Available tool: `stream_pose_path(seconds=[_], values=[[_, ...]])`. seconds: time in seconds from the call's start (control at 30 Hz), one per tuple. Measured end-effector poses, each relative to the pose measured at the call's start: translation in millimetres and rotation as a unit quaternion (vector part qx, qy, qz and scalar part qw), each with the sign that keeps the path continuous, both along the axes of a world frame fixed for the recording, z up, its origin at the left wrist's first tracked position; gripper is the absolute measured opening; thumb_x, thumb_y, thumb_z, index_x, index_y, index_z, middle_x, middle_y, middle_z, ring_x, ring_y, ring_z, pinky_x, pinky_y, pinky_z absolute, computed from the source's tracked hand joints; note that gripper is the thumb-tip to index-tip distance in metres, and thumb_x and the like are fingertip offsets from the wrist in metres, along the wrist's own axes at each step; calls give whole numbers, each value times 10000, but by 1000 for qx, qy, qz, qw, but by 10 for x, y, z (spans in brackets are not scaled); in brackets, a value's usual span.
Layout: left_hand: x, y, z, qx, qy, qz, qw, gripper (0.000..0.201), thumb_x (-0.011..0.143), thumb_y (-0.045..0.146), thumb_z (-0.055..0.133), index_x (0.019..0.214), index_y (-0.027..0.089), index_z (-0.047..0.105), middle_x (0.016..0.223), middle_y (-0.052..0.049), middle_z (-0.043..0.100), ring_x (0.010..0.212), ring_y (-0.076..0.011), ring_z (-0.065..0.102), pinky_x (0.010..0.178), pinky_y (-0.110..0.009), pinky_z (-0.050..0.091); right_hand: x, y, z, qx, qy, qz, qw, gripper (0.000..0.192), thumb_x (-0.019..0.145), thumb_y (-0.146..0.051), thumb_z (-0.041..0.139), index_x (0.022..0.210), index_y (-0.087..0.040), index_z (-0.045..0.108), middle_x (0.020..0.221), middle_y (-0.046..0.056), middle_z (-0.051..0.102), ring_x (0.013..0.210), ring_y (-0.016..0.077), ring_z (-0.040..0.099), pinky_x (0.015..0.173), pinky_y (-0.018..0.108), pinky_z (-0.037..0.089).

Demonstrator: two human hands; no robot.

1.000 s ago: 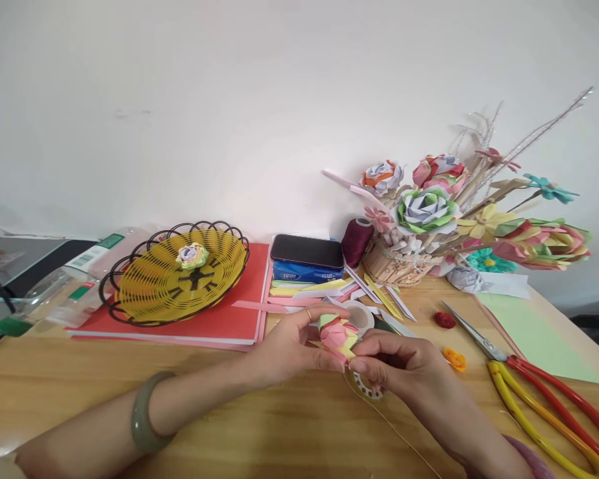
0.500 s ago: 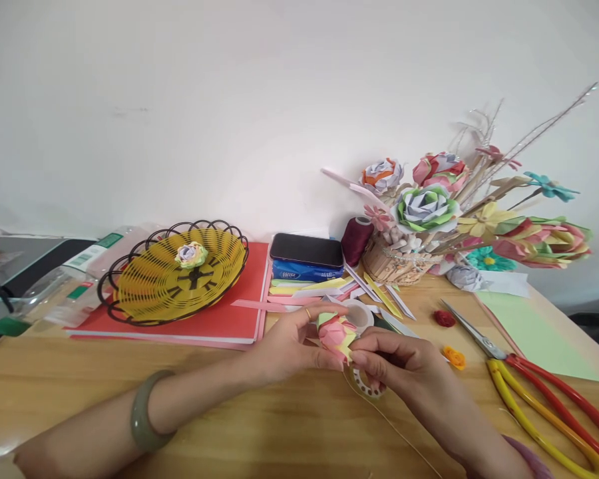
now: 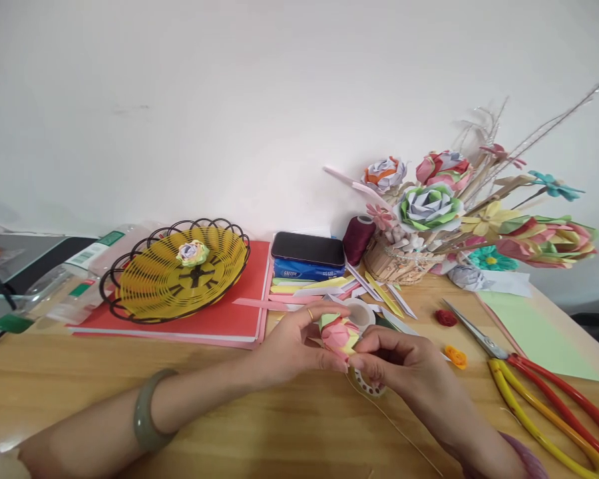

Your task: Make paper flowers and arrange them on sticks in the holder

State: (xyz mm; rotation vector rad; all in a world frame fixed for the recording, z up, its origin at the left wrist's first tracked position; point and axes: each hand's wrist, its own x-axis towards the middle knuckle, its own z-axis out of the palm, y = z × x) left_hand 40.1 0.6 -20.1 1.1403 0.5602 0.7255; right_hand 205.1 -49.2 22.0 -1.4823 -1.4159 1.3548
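Between both hands, above the wooden table (image 3: 274, 426), is a small paper flower (image 3: 338, 334) with pink, yellow and green petals. My left hand (image 3: 299, 342) holds it from the left, thumb below and forefinger over the top. On the right side, my right hand (image 3: 397, 362) pinches a yellow petal near the lower edge between thumb and forefinger. A thin pale string (image 3: 394, 426) runs from under the flower to the front edge of the view. Behind the hands lie a roll of white tape (image 3: 362, 313) and a white ring with holes (image 3: 368, 384), both partly hidden.
A yellow wicker basket (image 3: 144, 293) with a paper flower (image 3: 193, 253) rests on red paper (image 3: 244, 319). Paper strips (image 3: 324, 287) lie before a phone (image 3: 307, 249). Large scissors (image 3: 509, 359) lie at right, below a flower arrangement (image 3: 426, 209).
The right thumb and forefinger have shifted slightly on the yellow petal, which looks more folded in. The flower stays in both hands; the whole view has moved a little.
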Motion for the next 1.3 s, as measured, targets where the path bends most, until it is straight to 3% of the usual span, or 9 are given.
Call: stream_pose_path(seconds=[0.2,0.5,0.83,1.13,1.3], values=[[-2,2,-18,21,-24,-19,999,602,458,248,838,1026,260,639,1257,-52,484,1090,-245,510,958,-388,365,-4,-16,25,0,6,7,1000,214,639,-365,698,550,-201,595,553,-25,501,529,106,398,487,226,332],[-7,19,-67,57,-21,-2,998,590,476,260,831,1033,256,636,1233,-65,508,1144,-255,471,985,-398,343,47,-2,19,43,-4,50,998,233,725,-400,637,617,-194,654,588,-18,516,548,104,425,511,223,358],[9,1,-31,83,-40,7,996,590,440,206,843,996,281,662,1230,-64,476,1211,-266,409,984,-406,361,-20,-27,41,-13,21,23,999,225,650,-363,699,547,-198,587,540,-29,511,508,97,391,473,226,306],[-19,33,-52,157,-25,18,987,605,457,253,838,1032,275,649,1245,-79,496,1257,-290,358,1022,-443,318,27,-38,39,14,33,45,998,179,692,-356,672,611,-196,670,609,-11,558,543,98,447,511,214,383],[-44,53,-57,213,3,18,977,616,499,280,819,1082,285,623,1292,-90,453,1254,-282,371,998,-433,365,30,-28,53,19,0,48,999,203,693,-386,671,633,-192,682,606,-7,561,535,99,448,499,214,377]])
